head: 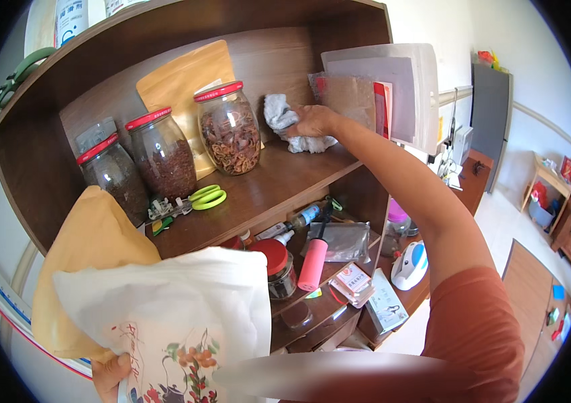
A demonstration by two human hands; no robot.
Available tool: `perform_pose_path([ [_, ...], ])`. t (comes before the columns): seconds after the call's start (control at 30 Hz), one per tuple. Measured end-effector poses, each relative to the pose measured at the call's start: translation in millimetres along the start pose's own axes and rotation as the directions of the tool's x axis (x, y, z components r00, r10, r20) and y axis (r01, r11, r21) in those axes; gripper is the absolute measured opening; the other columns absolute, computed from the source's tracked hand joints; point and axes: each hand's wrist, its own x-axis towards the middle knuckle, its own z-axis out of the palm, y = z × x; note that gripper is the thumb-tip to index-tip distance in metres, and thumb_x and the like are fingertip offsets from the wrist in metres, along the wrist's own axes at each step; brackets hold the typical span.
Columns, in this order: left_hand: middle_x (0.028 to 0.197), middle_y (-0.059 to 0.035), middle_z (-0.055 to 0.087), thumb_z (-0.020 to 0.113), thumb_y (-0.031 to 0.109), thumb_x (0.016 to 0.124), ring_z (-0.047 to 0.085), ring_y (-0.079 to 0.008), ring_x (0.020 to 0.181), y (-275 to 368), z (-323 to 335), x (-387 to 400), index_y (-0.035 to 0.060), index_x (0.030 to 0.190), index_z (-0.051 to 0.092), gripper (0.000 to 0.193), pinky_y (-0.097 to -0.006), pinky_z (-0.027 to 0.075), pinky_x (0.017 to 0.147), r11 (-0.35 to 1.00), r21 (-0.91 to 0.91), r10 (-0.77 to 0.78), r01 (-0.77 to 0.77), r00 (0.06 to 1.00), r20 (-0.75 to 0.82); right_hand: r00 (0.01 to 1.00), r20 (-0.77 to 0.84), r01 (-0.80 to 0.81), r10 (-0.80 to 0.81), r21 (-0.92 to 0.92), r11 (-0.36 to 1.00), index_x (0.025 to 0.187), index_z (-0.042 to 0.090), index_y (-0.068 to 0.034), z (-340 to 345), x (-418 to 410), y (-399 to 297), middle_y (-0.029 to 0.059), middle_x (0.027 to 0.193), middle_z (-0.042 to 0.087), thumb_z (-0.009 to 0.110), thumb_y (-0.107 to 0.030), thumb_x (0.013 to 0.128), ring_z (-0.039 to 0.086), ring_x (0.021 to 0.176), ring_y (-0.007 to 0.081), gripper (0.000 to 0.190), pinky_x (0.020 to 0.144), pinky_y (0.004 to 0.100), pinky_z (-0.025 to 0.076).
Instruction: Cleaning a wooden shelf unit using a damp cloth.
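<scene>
My right hand (pixel 313 121) presses a crumpled white-and-grey cloth (pixel 280 112) onto the wooden shelf (pixel 285 169), close to its back panel. In my left hand (pixel 109 375), at the lower left, are a white printed paper bag (pixel 174 302) and a yellow-brown kraft pouch (pixel 89 242). Left of the cloth stands a red-lidded glass jar (pixel 230 131) of dried slices. Two more red-lidded jars, one with reddish-brown contents (pixel 164 161) and one with dark contents (pixel 116 181), stand farther left. Behind them leans another kraft pouch (pixel 189 75).
Green-handled scissors (pixel 208 197) lie in front of the jars. Plastic folders (pixel 419 101) and a bubble-wrapped piece of cardboard (pixel 351 101) stand at the shelf's right end. Below are a pink cylindrical pump (pixel 313 264), a red-lidded jar (pixel 272 262) and a small box (pixel 386 302).
</scene>
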Motion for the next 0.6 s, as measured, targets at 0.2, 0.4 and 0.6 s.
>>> perform_pose_path([
  [0.2, 0.082, -0.0101, 0.065, 0.058, 0.017, 0.081, 0.062, -0.0155, 0.069, -9, 30, 12, -0.0031, 0.093, 0.062, 0.024, -0.0257, 0.05, 0.066, 1.0, 0.005, -0.007, 0.007, 0.999, 0.047, 0.991, -0.133, 0.008, 0.025, 0.243, 0.97, 0.135, 0.036, -0.002, 0, -33, 14, 0.024, 0.128, 0.047, 0.055, -0.054, 0.072, 0.047, 0.118, 0.0353, 0.083, 0.098, 0.0359, 0.037],
  [0.4, 0.081, -0.0099, 0.065, 0.058, 0.018, 0.081, 0.062, -0.0155, 0.068, -17, 66, 20, -0.003, 0.093, 0.062, 0.024, -0.0258, 0.05, 0.066, 0.999, 0.035, -0.003, 0.001, 0.998, 0.06, 0.973, -0.224, 0.018, 0.061, 0.335, 0.942, 0.128, 0.043, 0.001, 6, -37, 21, 0.0246, 0.125, 0.05, 0.057, -0.053, 0.068, 0.05, 0.115, 0.0345, 0.082, 0.095, 0.036, 0.039],
  [0.6, 0.087, -0.0118, 0.065, 0.061, 0.017, 0.079, 0.063, -0.0199, 0.071, -7, 112, 37, -0.0026, 0.099, 0.061, 0.028, -0.028, 0.051, 0.064, 0.999, 0.034, -0.036, 0.036, 0.999, -0.003, 0.972, -0.23, 0.132, -0.057, 0.325, 0.937, 0.124, 0.046, 0.002, -1, -43, 10, 0.0253, 0.12, 0.053, 0.057, -0.053, 0.069, 0.054, 0.109, 0.0347, 0.079, 0.091, 0.037, 0.042],
])
